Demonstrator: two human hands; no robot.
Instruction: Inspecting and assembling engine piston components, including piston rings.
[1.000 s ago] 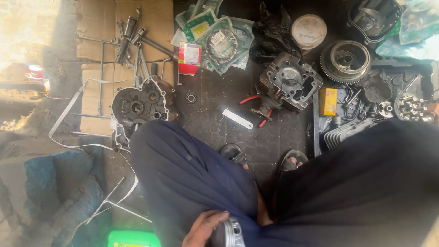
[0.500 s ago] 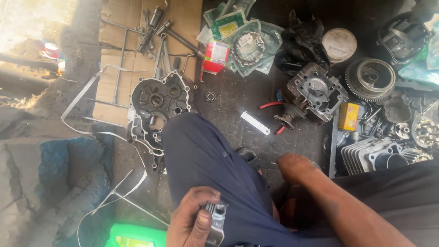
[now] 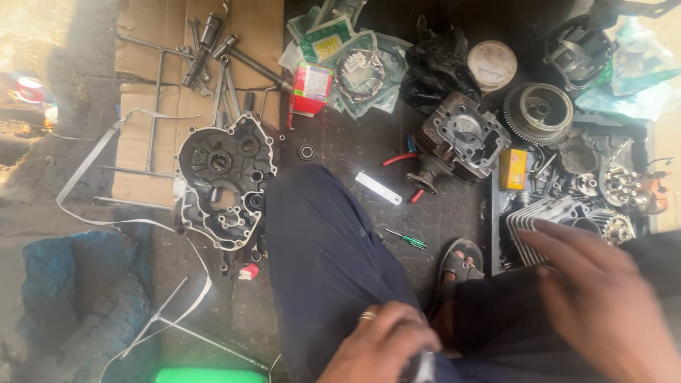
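My left hand [image 3: 381, 346], with a ring on one finger, rests on my lap at the bottom of the view and is closed around a small metal part [image 3: 423, 367] that shows only at its edge. My right hand [image 3: 603, 298] is blurred at the lower right, fingers spread, hovering over my right knee near a finned cylinder [image 3: 539, 223] in a dark tray [image 3: 494, 220]. It holds nothing. My legs in dark blue trousers [image 3: 319, 248] fill the lower middle.
An engine crankcase half [image 3: 223, 181] lies left of my knee beside wrenches [image 3: 206, 42] on cardboard. A cylinder block [image 3: 460, 138], red pliers [image 3: 408, 170], a gear wheel [image 3: 538, 110], gasket packets [image 3: 347, 53], a red box [image 3: 311, 89], a green screwdriver [image 3: 406, 238] and a sandal [image 3: 461, 261] surround me.
The view has tilted and shifted. My right hand has swung out from the middle of my lap to the lower right. My left hand stays closed on the metal part.
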